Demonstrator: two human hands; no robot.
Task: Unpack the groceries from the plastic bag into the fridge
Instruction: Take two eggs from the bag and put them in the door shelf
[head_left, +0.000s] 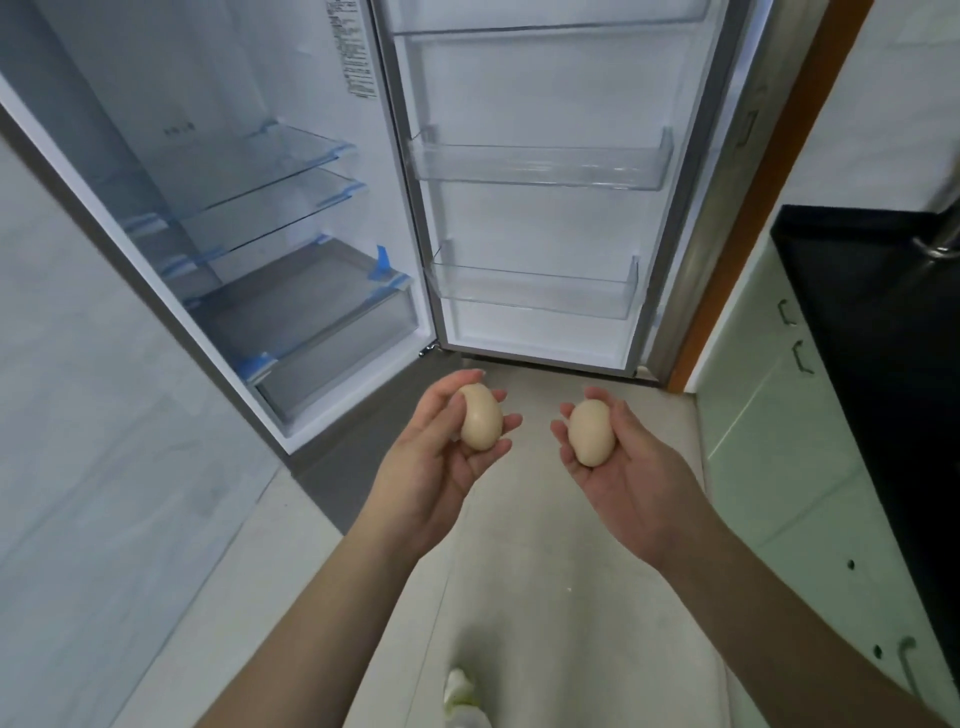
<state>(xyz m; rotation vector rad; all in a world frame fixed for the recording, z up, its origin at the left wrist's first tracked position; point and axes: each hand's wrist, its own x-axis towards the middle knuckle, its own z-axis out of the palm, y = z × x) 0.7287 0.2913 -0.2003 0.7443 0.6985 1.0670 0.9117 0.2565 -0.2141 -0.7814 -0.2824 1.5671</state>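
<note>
Beige egg each hand; fridge label unreadable.

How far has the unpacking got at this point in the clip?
Done: the fridge stands open, but its shelves and door bins show nothing stored. In hand: the left hand cups one egg, the right hand another egg, both short of the fridge. Left: placing both eggs; the bag isn't clearly in view.

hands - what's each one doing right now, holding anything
Left hand: fingers curled around an egg, palm up.
Right hand: fingers curled around another egg, palm up.
</note>
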